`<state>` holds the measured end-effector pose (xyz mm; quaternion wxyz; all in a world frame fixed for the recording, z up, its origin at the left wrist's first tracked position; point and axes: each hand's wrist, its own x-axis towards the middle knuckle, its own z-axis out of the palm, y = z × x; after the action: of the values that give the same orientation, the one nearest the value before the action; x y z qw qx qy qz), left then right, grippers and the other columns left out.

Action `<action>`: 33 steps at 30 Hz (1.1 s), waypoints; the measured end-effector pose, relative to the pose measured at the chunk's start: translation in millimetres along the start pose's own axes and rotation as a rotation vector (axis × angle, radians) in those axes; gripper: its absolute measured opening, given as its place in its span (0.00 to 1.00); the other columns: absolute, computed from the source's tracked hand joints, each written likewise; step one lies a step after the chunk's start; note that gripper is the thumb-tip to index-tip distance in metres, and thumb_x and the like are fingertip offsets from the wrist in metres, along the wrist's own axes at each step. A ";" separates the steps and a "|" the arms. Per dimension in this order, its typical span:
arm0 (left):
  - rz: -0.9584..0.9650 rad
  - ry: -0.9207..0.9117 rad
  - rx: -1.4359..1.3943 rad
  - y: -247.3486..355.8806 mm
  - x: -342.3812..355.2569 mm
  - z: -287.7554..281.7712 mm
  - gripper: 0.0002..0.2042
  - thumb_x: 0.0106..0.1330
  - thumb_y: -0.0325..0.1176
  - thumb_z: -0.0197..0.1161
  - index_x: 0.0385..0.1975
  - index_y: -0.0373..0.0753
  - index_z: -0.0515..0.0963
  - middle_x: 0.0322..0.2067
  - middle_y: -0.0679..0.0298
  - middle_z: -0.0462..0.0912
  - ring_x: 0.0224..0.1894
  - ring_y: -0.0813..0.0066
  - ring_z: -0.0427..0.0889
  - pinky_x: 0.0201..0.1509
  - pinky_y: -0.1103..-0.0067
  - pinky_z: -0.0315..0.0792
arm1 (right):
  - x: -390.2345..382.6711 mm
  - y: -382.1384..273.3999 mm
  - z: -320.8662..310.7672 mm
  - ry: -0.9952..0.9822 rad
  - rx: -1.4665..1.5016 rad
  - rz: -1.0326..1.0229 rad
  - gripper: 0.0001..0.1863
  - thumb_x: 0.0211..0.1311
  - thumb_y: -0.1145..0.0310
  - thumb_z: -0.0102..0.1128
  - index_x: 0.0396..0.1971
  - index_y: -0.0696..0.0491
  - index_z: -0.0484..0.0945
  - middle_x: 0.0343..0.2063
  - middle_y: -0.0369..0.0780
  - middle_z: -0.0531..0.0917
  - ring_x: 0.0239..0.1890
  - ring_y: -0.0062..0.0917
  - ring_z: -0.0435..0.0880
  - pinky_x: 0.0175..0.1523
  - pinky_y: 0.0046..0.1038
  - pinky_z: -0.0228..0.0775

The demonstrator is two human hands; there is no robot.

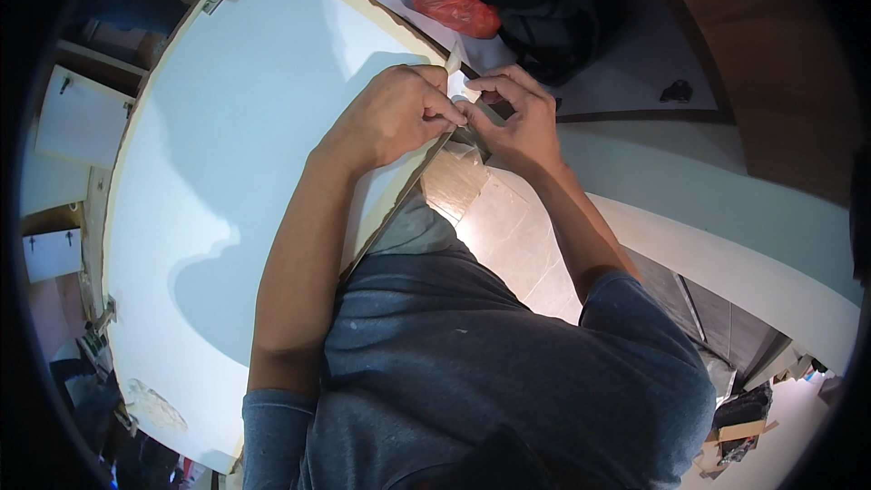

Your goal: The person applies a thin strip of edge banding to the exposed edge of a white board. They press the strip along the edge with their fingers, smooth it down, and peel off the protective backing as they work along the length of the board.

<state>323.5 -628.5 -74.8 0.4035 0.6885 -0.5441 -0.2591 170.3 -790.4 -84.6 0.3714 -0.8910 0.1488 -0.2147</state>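
Note:
A large white panel (pixel 209 118) with metal hinges along its left edge lies before me, bordered in cream with a ragged outer line, which looks like tape. At its right edge, my left hand (pixel 395 113) is closed, thumb and fingertips pinched together at the panel's rim. Facing it, my right hand (pixel 519 118) has its fingers bent, thumb and forefinger closed on a pale strip (pixel 458 86) that sticks up from the edge. The fingertips of both hands almost meet there. What the left fingertips hold is partly hidden.
Beyond the right edge stands a white board with a brown border (pixel 635 91), with a red plastic bag (pixel 454 9) and a black bag (pixel 549 23) on it. Small white cabinet doors (pixel 80 118) show at far left. Tiled floor (pixel 517 236) lies below my hands.

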 end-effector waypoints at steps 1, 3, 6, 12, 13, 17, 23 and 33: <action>-0.004 0.005 -0.005 0.6 0.0 0.1 0.11 0.60 0.24 0.76 0.41 0.43 0.93 0.34 0.60 0.86 0.36 0.65 0.84 0.44 0.71 0.78 | -0.3 2.4 0.7 -0.001 0.009 0.004 0.06 0.59 0.75 0.73 0.36 0.58 0.88 0.40 0.45 0.87 0.37 0.36 0.90 0.44 0.32 0.81; -0.012 -0.003 -0.012 0.3 0.1 0.7 0.11 0.59 0.24 0.76 0.41 0.43 0.93 0.34 0.60 0.86 0.36 0.65 0.84 0.44 0.71 0.78 | -0.8 9.3 4.1 -0.004 0.029 0.012 0.06 0.60 0.74 0.72 0.36 0.58 0.88 0.40 0.46 0.87 0.39 0.39 0.90 0.46 0.33 0.82; -0.009 0.001 -0.013 0.1 0.0 0.6 0.11 0.59 0.23 0.76 0.41 0.43 0.93 0.34 0.61 0.86 0.36 0.66 0.83 0.43 0.71 0.78 | 1.2 8.6 3.2 -0.054 -0.066 -0.047 0.06 0.60 0.74 0.72 0.36 0.59 0.86 0.41 0.47 0.86 0.42 0.43 0.88 0.49 0.37 0.81; -0.037 -0.012 -0.039 2.3 1.8 -0.8 0.10 0.59 0.24 0.75 0.40 0.41 0.93 0.35 0.58 0.86 0.37 0.60 0.85 0.44 0.69 0.79 | 1.6 3.3 9.0 -0.060 -0.239 0.036 0.09 0.62 0.75 0.68 0.40 0.59 0.79 0.40 0.51 0.82 0.45 0.51 0.85 0.52 0.46 0.77; -0.041 -0.014 -0.049 4.1 2.2 -1.7 0.09 0.59 0.25 0.74 0.39 0.40 0.93 0.35 0.57 0.87 0.37 0.57 0.86 0.45 0.67 0.79 | 0.2 8.5 7.5 -0.002 -0.257 0.061 0.08 0.63 0.75 0.67 0.39 0.59 0.79 0.39 0.50 0.82 0.42 0.47 0.85 0.50 0.42 0.77; -0.033 -0.009 -0.043 5.7 1.0 -2.7 0.10 0.59 0.25 0.75 0.40 0.41 0.93 0.34 0.58 0.86 0.36 0.60 0.84 0.43 0.68 0.78 | -3.9 22.4 -11.7 0.032 -0.150 0.192 0.05 0.66 0.75 0.66 0.39 0.58 0.82 0.35 0.45 0.83 0.35 0.34 0.84 0.43 0.34 0.77; -0.007 0.013 -0.035 4.4 -0.2 -0.5 0.12 0.59 0.24 0.77 0.42 0.43 0.94 0.32 0.61 0.85 0.34 0.66 0.82 0.42 0.71 0.76 | 5.5 -9.7 -10.9 -0.145 -0.020 0.146 0.03 0.64 0.76 0.70 0.35 0.58 0.86 0.37 0.45 0.84 0.37 0.39 0.87 0.44 0.35 0.78; -0.001 0.009 -0.003 0.9 0.1 1.6 0.10 0.57 0.24 0.76 0.40 0.41 0.93 0.33 0.59 0.85 0.36 0.63 0.83 0.42 0.70 0.77 | 8.7 -2.8 3.8 -0.166 -0.316 0.117 0.09 0.67 0.70 0.66 0.39 0.60 0.79 0.39 0.51 0.84 0.41 0.51 0.86 0.49 0.46 0.78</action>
<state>321.7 -629.1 -74.9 0.4068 0.6893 -0.5415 -0.2572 179.9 -789.9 -82.6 0.2496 -0.9428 0.2010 -0.0922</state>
